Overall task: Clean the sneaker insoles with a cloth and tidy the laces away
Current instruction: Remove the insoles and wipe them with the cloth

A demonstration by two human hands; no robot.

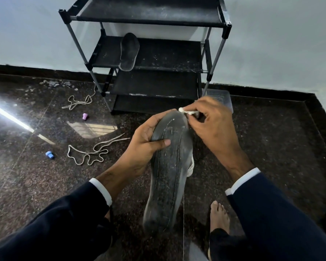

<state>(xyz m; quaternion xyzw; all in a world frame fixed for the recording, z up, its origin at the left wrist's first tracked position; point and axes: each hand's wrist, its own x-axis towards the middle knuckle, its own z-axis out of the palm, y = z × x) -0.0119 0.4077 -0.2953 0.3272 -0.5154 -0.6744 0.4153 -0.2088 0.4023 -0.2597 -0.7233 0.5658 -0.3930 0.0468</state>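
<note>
Dark floor, rack at wall. Left hand fingers curled round insole; right hand fingers pinching cloth at insole tip. Laces on floor, left.

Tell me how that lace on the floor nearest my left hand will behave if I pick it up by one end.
The lace lies in loose wavy loops, so it will probably hang limp and trail. It looks thin and flat, likely very light. Its loops cross, so it may snag as it lifts.
</note>
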